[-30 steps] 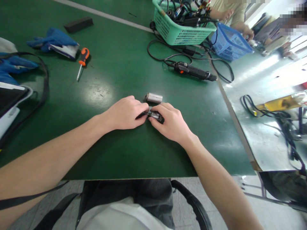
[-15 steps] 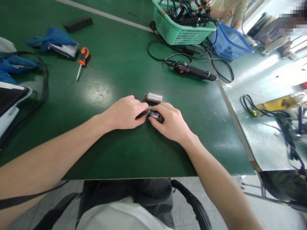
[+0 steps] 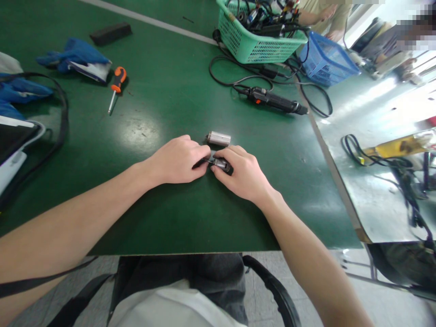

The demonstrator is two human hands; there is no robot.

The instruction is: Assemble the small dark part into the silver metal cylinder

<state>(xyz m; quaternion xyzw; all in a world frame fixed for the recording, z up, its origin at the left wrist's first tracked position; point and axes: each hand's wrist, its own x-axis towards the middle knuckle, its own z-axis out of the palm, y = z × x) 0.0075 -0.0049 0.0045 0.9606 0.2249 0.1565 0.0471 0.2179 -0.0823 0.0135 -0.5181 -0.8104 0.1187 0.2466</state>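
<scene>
My right hand [image 3: 243, 175] is closed around a small metal part with a dark end [image 3: 222, 164], low over the green table [image 3: 190, 218]. Facing it, my left hand [image 3: 185, 160] is closed too, its fingertips pinching something dark and thin that meets the metal part's left end. My fingers hide most of that dark piece, so I cannot make out its kind. Just beyond both hands a silver cylinder, like a small motor body [image 3: 218, 138], lies on its side, touched by neither hand.
An orange-handled screwdriver [image 3: 117, 84], blue gloves [image 3: 73, 56] and a dark block [image 3: 111, 33] lie at left. A corded electric screwdriver [image 3: 275, 100] lies before a green basket [image 3: 264, 51] of tools. Beside it stands a blue basket [image 3: 327, 61]. Another person's hands [image 3: 329, 20] show behind.
</scene>
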